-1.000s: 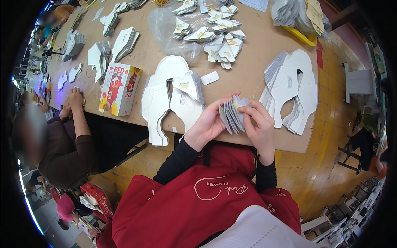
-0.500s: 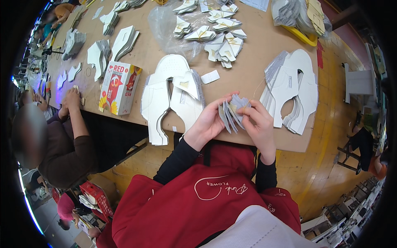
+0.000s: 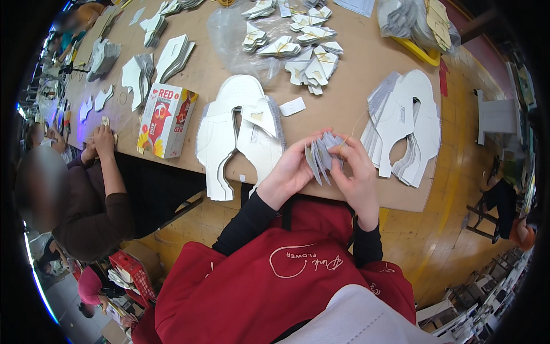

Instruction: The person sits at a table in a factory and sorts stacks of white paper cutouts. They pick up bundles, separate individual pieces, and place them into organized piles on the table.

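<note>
Over the table's front edge, my left hand point(image 3: 288, 173) is closed round one side of a small stack of grey cut pieces point(image 3: 323, 153). The pieces fan apart at their lower ends. My right hand point(image 3: 357, 176) grips the same stack from the other side, its thumb and fingers bent at the upper right edge. A thin tan band or thread point(image 3: 345, 139) shows by the right fingertips; how it runs round the stack is hidden. White shoe upper pieces lie in a layered pile point(image 3: 216, 143) left of my hands, and another pile point(image 3: 385, 137) lies to the right.
A red and white box point(image 3: 166, 121) stands on the brown-covered table point(image 3: 240, 172) at left. Banded bundles of white pieces point(image 3: 312, 66) and a clear plastic bag point(image 3: 226, 34) lie farther back. A yellow tray point(image 3: 421, 51) holds more pieces. Another person point(image 3: 94, 200) sits at left.
My right hand has shifted slightly on the stack, with its fingers drawn closer together. The stack has turned a little between my hands. The piles on the table stay put.
</note>
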Motion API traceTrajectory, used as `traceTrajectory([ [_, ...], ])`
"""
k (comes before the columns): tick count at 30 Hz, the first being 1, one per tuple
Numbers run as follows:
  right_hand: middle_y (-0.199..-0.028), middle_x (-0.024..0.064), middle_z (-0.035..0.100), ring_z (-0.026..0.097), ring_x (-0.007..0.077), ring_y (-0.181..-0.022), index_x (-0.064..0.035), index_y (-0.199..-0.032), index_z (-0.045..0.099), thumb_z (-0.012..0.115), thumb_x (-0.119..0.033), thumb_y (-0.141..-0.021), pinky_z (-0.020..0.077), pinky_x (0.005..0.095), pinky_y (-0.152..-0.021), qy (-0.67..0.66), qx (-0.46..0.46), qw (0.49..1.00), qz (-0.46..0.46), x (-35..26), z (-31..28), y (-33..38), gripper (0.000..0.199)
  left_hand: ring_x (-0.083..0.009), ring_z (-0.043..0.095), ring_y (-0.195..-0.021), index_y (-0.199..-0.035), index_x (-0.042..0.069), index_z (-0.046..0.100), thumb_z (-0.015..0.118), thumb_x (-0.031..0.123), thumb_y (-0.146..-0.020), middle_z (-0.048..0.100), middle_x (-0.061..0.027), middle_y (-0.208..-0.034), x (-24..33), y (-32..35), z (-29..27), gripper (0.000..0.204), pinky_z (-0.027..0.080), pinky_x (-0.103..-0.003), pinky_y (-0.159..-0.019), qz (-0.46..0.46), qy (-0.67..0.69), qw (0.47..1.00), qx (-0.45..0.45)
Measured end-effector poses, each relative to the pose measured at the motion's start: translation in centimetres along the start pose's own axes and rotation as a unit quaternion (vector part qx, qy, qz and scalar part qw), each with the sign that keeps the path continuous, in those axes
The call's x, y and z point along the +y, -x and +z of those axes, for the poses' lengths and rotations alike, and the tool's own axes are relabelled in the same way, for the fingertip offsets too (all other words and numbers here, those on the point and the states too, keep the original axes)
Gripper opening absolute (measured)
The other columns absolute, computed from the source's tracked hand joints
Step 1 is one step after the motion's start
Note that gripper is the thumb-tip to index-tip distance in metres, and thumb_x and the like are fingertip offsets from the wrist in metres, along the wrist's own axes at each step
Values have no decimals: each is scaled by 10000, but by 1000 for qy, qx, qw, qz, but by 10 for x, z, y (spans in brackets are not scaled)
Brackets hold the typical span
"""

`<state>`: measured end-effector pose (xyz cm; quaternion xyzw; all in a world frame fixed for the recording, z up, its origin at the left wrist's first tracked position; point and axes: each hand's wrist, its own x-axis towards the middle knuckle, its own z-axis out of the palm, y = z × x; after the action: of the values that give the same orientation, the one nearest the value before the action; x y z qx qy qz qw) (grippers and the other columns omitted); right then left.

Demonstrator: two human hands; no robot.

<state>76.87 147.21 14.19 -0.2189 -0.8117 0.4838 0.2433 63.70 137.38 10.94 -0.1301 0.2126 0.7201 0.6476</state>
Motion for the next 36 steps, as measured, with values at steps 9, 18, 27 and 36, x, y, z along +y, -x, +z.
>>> traceTrajectory([
  [9, -1220, 174, 592, 621, 334, -1035, -18, -1054, 578, 654, -2, -809, 519, 377, -836, 4, 1, 1000, -24, 0, 2, 0, 257, -214, 590, -1119, -1329, 17, 463, 467, 193, -1012, 576, -107, -1211, -5, 3, 11, 363, 501, -394, -972, 18, -19, 999, 25],
  [18, -1223, 176, 597, 603, 326, -1071, -23, -1090, 551, 701, -22, -791, 500, 382, -868, 55, 5, 998, -35, 4, 14, 8, 335, -149, 578, -1052, -1239, 44, 510, 470, 201, -1017, 574, -47, -1123, -23, 1, 8, 274, 491, -323, -931, 100, -70, 991, 55],
  [27, -1263, 192, 571, 564, 328, -1157, -20, -1131, 602, 616, 17, -844, 496, 389, -884, -68, -39, 995, -63, 34, -10, 8, 289, -47, 568, -854, -1168, 109, 542, 507, 237, -1013, 573, 20, -960, -25, -2, 10, 204, 492, -217, -700, 176, -183, 967, -6],
  [36, -1092, 194, 647, 640, 302, -966, -39, -1167, 636, 620, 32, -759, 503, 357, -829, 58, -218, 969, -97, 24, -34, -12, 414, -119, 618, -770, -1431, 45, 314, 255, 590, -1013, 605, -97, -1166, -34, -5, 3, 690, 498, -243, -626, 86, -350, 932, 28],
])
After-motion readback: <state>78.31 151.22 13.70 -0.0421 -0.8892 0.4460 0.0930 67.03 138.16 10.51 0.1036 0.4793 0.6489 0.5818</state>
